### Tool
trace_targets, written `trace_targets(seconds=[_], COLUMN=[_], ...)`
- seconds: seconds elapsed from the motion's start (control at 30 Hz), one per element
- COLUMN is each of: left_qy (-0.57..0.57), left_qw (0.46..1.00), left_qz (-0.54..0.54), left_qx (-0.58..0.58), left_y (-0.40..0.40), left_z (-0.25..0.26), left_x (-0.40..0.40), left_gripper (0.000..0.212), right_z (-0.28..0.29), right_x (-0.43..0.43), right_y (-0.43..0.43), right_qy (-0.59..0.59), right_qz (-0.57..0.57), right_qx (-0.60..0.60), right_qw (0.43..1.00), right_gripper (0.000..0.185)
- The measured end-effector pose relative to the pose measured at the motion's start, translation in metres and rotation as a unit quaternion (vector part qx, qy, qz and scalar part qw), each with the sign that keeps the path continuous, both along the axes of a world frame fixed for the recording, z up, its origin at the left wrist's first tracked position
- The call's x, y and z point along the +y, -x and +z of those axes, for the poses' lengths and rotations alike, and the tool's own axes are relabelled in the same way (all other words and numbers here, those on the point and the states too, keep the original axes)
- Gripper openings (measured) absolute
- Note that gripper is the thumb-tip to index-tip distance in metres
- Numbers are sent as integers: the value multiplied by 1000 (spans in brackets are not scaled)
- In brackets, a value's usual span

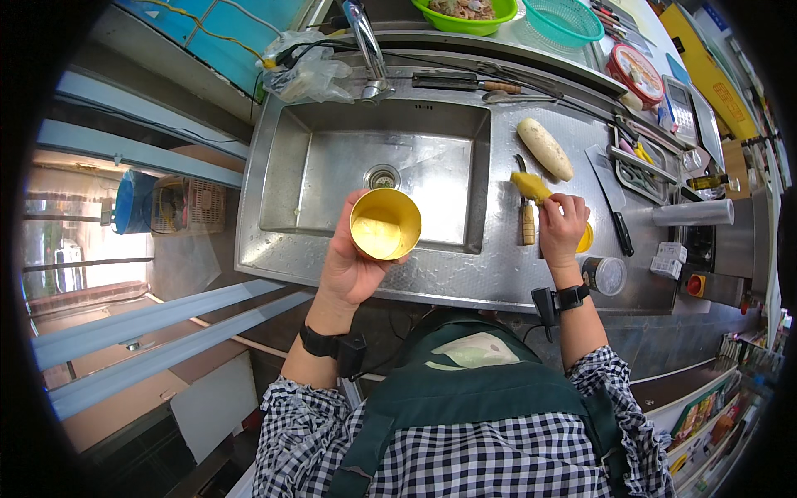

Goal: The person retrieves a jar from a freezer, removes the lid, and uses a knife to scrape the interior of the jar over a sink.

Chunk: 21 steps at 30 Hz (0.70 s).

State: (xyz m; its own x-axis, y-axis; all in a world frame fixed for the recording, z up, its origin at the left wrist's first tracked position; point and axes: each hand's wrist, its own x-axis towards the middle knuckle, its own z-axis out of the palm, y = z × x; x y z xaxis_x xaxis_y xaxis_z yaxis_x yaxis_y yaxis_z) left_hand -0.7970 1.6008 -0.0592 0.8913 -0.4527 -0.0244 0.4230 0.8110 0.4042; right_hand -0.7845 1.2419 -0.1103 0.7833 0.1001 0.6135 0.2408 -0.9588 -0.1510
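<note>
My left hand grips a round can with a shiny yellow inside, its open mouth facing up, over the front rim of the steel sink. I see no contents in it. On the right, the fingers of my right hand pinch a crumpled yellow cloth or sponge; which one I cannot tell. This hangs over a tool with a wooden handle, partly covering it. A yellow lid lies partly hidden behind my right wrist. Above that hand rests a white radish.
A kitchen knife lies right of my right hand, near a clear jar. The faucet overhangs the sink's back edge. Behind stand a green bowl of food and a teal basket. A tray of utensils sits farther right.
</note>
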Motion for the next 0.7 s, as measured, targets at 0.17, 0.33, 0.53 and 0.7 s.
trace_targets(seconds=[0.17,0.33,0.53,0.7], left_qy=[-26,-71,-52,-50], left_qw=[1000,997,998,997], left_qz=[7,13,-10,-43], left_qx=[13,3,39,-46], left_y=[4,3,1,-6], left_z=[5,10,16,23], left_x=[-2,-4,-14,-23], left_gripper=[84,86,86,68], right_z=[-33,-25,34,80], right_x=[-17,-14,20,65], right_y=[16,20,7,0], right_qy=[59,65,-85,-139], right_qz=[-66,-130,-6,126], right_qx=[147,199,102,69], right_qw=[985,969,991,980], right_gripper=[14,24,36,39])
